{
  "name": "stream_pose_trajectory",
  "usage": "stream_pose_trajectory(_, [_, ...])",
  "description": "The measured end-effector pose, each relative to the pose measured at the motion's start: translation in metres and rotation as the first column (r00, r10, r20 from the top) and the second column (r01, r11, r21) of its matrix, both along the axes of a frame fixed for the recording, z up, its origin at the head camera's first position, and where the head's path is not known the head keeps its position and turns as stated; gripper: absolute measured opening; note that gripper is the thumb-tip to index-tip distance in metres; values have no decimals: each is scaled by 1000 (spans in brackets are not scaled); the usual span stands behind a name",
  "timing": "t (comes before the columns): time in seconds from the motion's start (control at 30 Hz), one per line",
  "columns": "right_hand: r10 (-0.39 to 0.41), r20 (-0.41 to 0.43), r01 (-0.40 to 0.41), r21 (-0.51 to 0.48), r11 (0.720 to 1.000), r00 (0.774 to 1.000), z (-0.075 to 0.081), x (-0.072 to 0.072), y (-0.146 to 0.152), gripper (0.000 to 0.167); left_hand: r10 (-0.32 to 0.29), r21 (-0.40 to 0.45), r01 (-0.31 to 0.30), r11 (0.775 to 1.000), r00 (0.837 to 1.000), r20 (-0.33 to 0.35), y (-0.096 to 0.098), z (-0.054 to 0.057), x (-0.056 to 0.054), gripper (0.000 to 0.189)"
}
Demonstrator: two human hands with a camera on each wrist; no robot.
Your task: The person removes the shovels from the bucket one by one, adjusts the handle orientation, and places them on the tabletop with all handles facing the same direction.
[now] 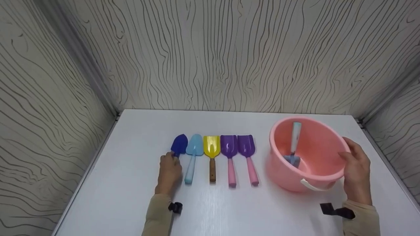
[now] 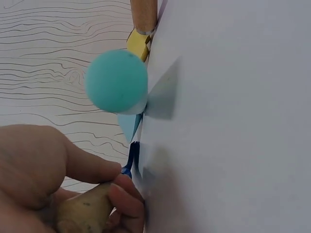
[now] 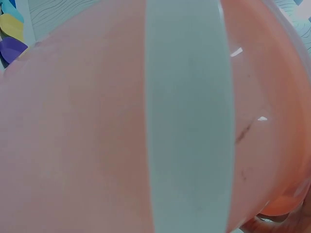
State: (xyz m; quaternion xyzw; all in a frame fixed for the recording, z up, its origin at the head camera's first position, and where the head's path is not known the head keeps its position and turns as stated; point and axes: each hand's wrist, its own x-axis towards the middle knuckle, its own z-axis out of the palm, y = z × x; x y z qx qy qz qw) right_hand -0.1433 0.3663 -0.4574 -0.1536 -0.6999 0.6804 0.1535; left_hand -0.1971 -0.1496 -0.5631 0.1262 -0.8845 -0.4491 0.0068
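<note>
At the left end of a row of toy shovels, my left hand (image 1: 169, 172) grips a dark blue shovel (image 1: 179, 144) by its handle. The left wrist view shows the thumb and fingers around its tan handle end (image 2: 87, 208). Just right of that hand lies a light blue shovel (image 1: 195, 146). My right hand (image 1: 357, 170) holds the rim of a pink bucket (image 1: 285, 178) at its right side, and the bucket leans a little. Inside the bucket stands a shovel with a white handle (image 1: 296, 137) and a grey-blue blade, partly hidden by the rim.
A yellow shovel (image 1: 211, 146) with a brown handle and two purple shovels with pink handles, one (image 1: 228, 146) beside the other (image 1: 246, 145), continue the row on the white table (image 1: 210, 209). The bucket's white handle (image 1: 315, 186) hangs at its front. Patterned walls (image 1: 210, 59) stand behind and beside.
</note>
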Motion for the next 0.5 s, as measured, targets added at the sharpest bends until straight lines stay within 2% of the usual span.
stream_pose_trajectory(0.27, [-1, -15, 0, -25, 1000, 1000, 0, -1, 0, 51, 18, -73, -25, 997, 996, -89, 3, -2, 3, 39])
stream_pose_trajectory(0.4, [3, -21, -4, -28, 1000, 1000, 1, -2, 0, 50, 20, -112, -29, 993, 997, -78, 3, -3, 2, 38])
stream_pose_trajectory(0.5, [7, -25, -8, -26, 1000, 1000, 1, -1, 0, 50, 21, -109, -26, 994, 999, -47, 3, -2, 2, 38])
